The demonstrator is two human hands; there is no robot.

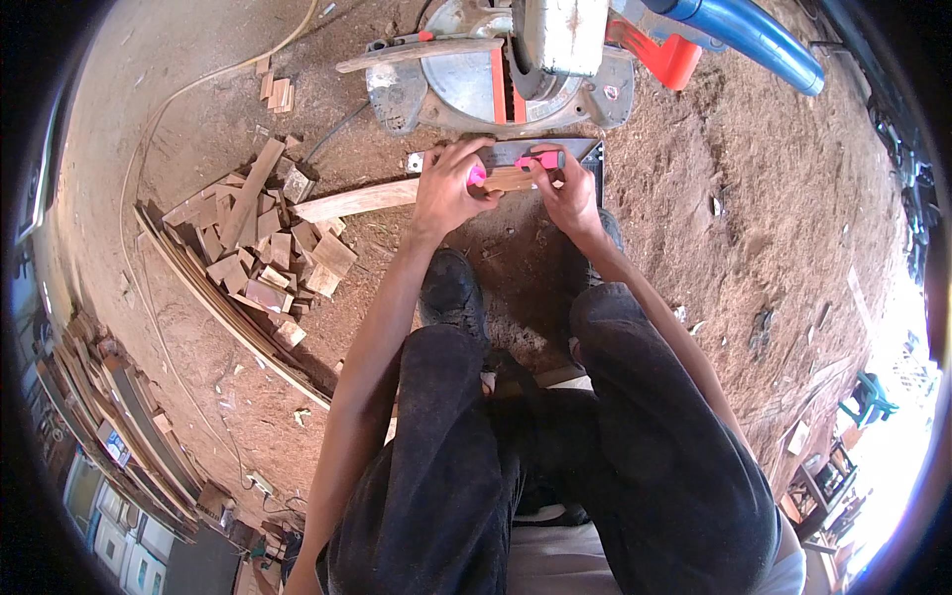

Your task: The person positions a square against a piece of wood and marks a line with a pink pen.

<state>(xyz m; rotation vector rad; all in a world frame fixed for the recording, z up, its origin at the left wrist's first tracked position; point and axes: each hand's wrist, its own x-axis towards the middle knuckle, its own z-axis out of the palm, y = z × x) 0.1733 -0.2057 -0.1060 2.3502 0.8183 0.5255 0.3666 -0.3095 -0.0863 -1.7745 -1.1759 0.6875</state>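
Observation:
My left hand [451, 190] is curled over a wooden strip [357, 201], thumb at its near edge and fingers toward its far side. A small bright pink piece [477, 176] shows between that thumb and fingers; its kind is unclear. My right hand [569, 198] pinches a pink marker [538, 160] with a dark end, held sideways above the strip's right part [511, 179]. Behind the strip lies a flat grey metal plate [508, 152], partly covered by both hands. Whether the marker's tip touches anything is hidden.
Just beyond my hands stands a miter saw [456, 89] with a blue handle [744, 40] and a curved wooden piece [421, 54] on it. Wood offcuts [268, 233] are heaped to the left beside long strips [233, 307]. A cable [159, 119] crosses the dusty floor.

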